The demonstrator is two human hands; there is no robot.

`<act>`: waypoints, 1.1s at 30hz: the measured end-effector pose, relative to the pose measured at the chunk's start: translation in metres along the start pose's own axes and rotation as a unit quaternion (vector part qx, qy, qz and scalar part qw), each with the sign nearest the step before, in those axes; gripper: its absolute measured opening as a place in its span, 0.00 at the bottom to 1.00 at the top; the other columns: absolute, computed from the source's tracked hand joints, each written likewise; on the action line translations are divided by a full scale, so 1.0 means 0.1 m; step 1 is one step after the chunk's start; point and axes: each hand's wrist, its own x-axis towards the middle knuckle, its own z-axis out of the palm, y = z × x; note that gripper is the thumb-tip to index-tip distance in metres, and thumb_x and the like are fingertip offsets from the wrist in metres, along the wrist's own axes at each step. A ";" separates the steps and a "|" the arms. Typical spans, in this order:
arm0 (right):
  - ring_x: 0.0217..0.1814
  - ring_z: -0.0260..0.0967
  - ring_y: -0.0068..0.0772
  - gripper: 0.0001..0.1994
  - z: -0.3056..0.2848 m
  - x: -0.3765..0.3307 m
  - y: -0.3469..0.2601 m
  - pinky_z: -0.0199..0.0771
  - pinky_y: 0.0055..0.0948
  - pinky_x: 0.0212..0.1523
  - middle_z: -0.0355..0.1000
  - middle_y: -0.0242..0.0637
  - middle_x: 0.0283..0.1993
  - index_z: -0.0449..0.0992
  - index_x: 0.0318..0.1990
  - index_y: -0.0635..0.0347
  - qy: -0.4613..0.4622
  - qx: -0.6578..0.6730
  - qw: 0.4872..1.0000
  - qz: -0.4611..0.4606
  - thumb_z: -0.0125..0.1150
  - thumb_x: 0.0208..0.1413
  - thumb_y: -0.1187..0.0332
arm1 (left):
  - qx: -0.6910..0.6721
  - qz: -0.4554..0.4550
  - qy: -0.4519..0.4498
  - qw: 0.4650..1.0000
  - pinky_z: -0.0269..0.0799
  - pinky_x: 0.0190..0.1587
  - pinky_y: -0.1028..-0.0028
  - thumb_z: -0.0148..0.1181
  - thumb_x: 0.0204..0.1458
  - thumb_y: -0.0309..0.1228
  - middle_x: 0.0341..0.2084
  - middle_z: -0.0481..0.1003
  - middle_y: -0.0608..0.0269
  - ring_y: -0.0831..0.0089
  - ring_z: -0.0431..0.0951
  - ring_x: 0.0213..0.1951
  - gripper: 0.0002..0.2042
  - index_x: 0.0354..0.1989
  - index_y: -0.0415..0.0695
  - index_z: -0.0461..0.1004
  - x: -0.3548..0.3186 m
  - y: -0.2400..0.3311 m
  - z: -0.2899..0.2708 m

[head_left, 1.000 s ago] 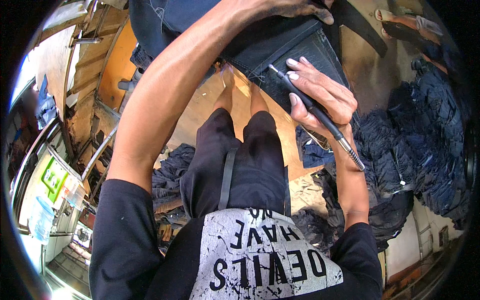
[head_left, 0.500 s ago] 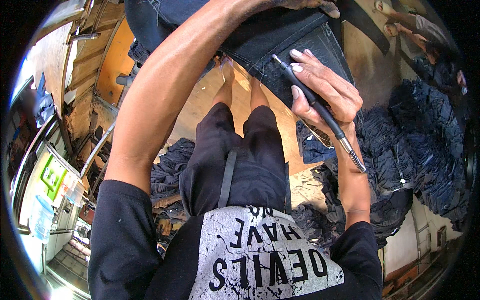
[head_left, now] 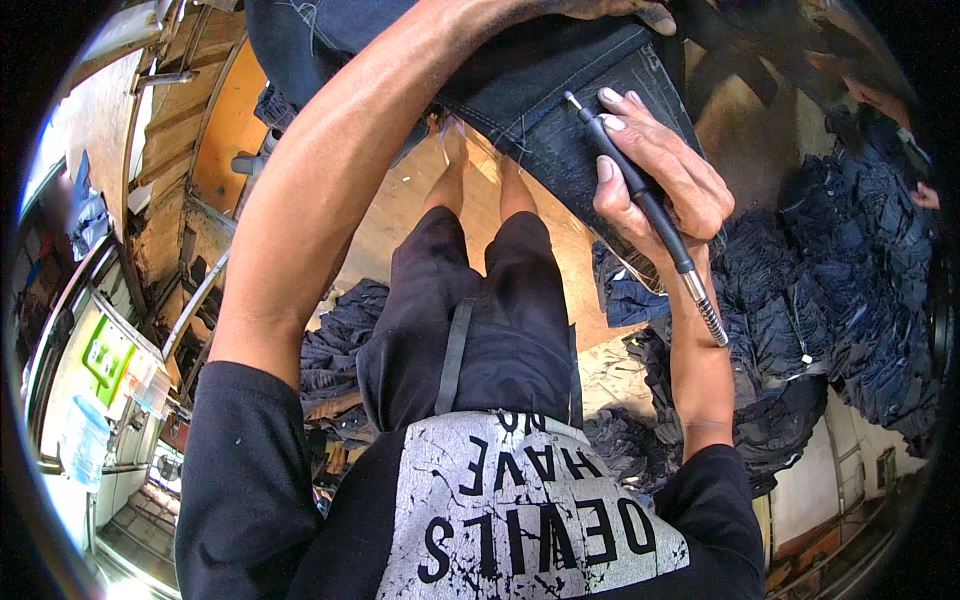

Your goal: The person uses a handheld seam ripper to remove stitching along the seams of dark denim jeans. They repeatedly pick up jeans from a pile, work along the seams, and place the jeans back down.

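Note:
My right hand (head_left: 672, 172) is closed around a slim black rotary tool handpiece (head_left: 632, 180) with a springy metal sleeve at its rear end. Its small rounded tip (head_left: 569, 96) is over the dark denim, near a stitched seam; whether it touches, I cannot tell. The dark blue jeans (head_left: 500, 75) are spread across the top of the view, one part over a flat dark board (head_left: 655, 90). Loose threads hang from the denim. At the upper edge my left hand (head_left: 625, 10) grips the jeans near the board's far end; most of its fingers are cut off or hidden.
Big heaps of dark garments (head_left: 800, 270) lie to the right, with a smaller pile (head_left: 345, 335) beside my legs. Another person's hand (head_left: 925, 195) shows at the far right. A green crate (head_left: 107, 352) and a clear blue water bottle (head_left: 85, 440) stand at the left.
My right hand has shifted slightly right, and the tool's tip has moved up and right across the denim. My left hand stays nearly still. The other person at the right has moved.

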 end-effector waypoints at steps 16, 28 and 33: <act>0.53 0.88 0.49 0.12 -0.01 0.00 -0.02 0.87 0.48 0.62 0.87 0.51 0.42 0.88 0.42 0.69 -0.003 -0.003 1.000 0.004 0.74 0.47 0.76 | 0.006 0.005 0.005 1.000 0.78 0.37 0.56 0.78 0.51 0.37 0.26 0.83 0.48 0.48 0.86 0.33 0.12 0.32 0.40 0.85 -0.01 -0.03 0.05; 0.54 0.87 0.51 0.13 -0.02 -0.01 -0.03 0.86 0.49 0.63 0.86 0.50 0.43 0.88 0.43 0.70 -0.064 0.073 0.994 -0.044 0.75 0.49 0.76 | 0.003 -0.001 0.009 1.000 0.79 0.39 0.56 0.78 0.51 0.40 0.28 0.84 0.49 0.48 0.86 0.35 0.14 0.32 0.41 0.86 -0.03 -0.13 0.12; 0.58 0.85 0.50 0.12 -0.18 -0.15 -0.20 0.82 0.51 0.66 0.85 0.57 0.50 0.85 0.48 0.71 0.129 0.117 0.979 0.108 0.69 0.58 0.76 | 0.247 -0.006 0.305 0.920 0.74 0.50 0.56 0.80 0.52 0.46 0.38 0.77 0.54 0.54 0.80 0.42 0.28 0.50 0.37 0.76 -0.60 0.45 0.03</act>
